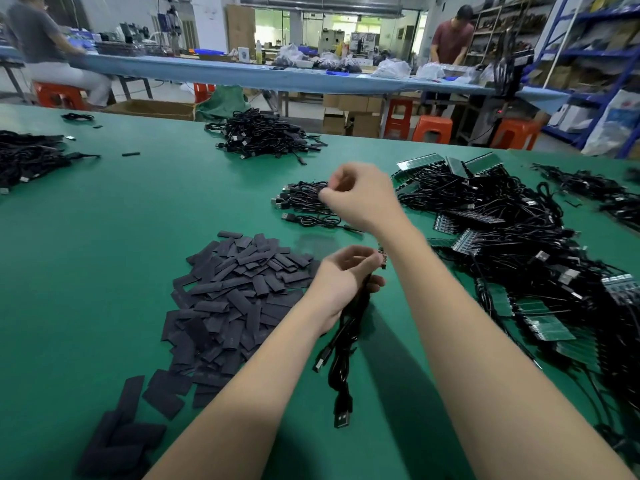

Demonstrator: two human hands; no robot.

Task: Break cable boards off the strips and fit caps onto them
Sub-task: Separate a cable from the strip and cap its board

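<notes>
Nearest the camera, the left hand (341, 275) has its grip curled round a bundle of black cables (343, 341), whose USB plugs hang down toward the viewer; a small board (382, 256) pokes out at the top by the thumb, its long axis running roughly upward. Beyond it the right hand (360, 199) is raised with fingers curled over the small cable pile (304, 206); whether it pinches anything I cannot tell. Dark caps (235, 292) lie heaped on the green bench (121, 220) just left of the left hand, so that hand is nearer them. Uncut strips (547, 327) lie tangled on the right.
</notes>
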